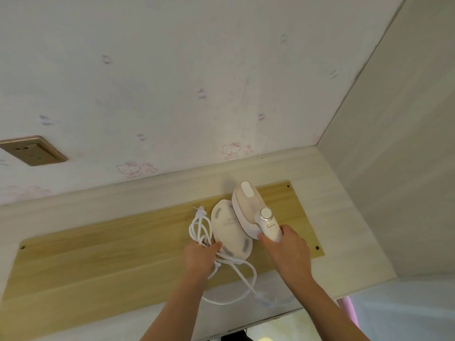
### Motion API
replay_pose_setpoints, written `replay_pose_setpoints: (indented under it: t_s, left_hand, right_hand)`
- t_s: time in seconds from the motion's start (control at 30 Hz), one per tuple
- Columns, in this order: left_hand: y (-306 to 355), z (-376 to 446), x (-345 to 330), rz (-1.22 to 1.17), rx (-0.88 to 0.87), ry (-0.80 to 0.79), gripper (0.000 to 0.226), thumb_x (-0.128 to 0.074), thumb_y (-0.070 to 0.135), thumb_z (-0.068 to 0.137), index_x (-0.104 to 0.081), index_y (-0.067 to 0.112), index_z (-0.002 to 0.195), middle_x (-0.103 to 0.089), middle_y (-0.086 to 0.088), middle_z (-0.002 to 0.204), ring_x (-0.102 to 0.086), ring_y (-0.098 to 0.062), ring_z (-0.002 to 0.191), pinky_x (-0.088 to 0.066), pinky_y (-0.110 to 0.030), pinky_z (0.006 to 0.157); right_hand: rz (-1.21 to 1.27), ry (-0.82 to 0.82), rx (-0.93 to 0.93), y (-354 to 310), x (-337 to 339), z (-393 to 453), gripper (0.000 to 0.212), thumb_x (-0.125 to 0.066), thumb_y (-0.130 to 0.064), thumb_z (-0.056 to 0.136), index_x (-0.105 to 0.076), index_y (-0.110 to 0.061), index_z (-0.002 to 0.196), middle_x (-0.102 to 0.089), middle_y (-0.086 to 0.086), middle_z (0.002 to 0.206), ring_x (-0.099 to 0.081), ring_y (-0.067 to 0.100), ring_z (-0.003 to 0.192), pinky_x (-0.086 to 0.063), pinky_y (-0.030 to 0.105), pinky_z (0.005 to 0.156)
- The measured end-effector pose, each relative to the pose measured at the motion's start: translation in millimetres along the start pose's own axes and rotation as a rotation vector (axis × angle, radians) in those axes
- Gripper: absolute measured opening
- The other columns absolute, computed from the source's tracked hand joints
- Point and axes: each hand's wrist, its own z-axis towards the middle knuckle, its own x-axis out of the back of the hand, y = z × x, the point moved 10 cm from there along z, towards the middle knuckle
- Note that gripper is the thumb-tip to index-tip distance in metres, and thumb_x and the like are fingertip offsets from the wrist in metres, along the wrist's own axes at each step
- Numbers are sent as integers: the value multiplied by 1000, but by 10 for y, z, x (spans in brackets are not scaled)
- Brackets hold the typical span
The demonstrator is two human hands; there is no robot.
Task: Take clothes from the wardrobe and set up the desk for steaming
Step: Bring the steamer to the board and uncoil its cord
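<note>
Your right hand (286, 244) is just right of the middle of the frame. Its grip is curled tight around the handle of a cream and white plastic hand steamer (251, 210). The steamer has a round white knob (265, 213) near the handle, and its wide flat head points up toward the wall. You cannot tell if the steamer rests on the table or hangs just above it.

Your left hand (200, 257) is just left of the middle. Its grip is closed around a bunch of loops of the long white power cord (199, 227). The thumb touches the edge of a cream oval pad with grey patches (231, 233). This pad lies just left of the steamer, touching it. The cord's white plug (200, 209) sticks out at the top of the bunch. More cord hangs down in a big loop below your left hand, over the front edge of the table.

The pale wooden table (344, 217) fills the lower half of the frame. A yellow-brown wooden board with dark screw holes (110, 247) lies flat in its top, under both hands.

Behind the table is a white wall with faint pink cat drawings (172, 70). A gold wall socket (33, 151) sits on the wall at the left of the frame. A plain pale side panel (398, 168) stands at the right.
</note>
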Motion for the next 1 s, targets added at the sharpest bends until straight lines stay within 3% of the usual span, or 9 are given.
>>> replay_pose_setpoints:
  t_s: [0.23,0.43,0.67,1.0]
  left_hand:
    - [-134,26,166,-37,35,-50,21,-78,8,76,-60,4,68,-58,-11,62,-57,-26,61,-50,-39,68]
    - [-93,24,583,-85,-34,5,24,-78,23,78,-63,8,69,-64,-14,68,-62,-30,66,-54,-45,74]
    - [-16,-33,1071,-130,-117,81,25,-76,26,81,-64,7,68,-65,-13,68,-59,-25,61,-44,-30,56]
    - [31,-60,1332,-162,-137,49,26,-75,24,81,-68,-1,76,-69,-12,70,-60,-19,60,-38,-27,55]
  right_hand:
    - [4,4,-19,-24,-136,-121,32,-66,-46,79,-57,-16,89,-63,-1,80,-59,20,76,-44,32,63]
    - [-2,12,-39,-66,-343,-303,34,-65,-48,80,-57,-16,90,-64,0,82,-60,21,77,-44,31,64]
    - [-3,49,-88,-61,-553,-499,32,-63,-47,83,-55,-17,90,-61,-2,79,-58,18,73,-39,30,59]
    - [26,64,-107,-53,-676,-519,33,-65,-44,83,-57,-13,90,-60,-1,75,-58,19,71,-40,31,58]
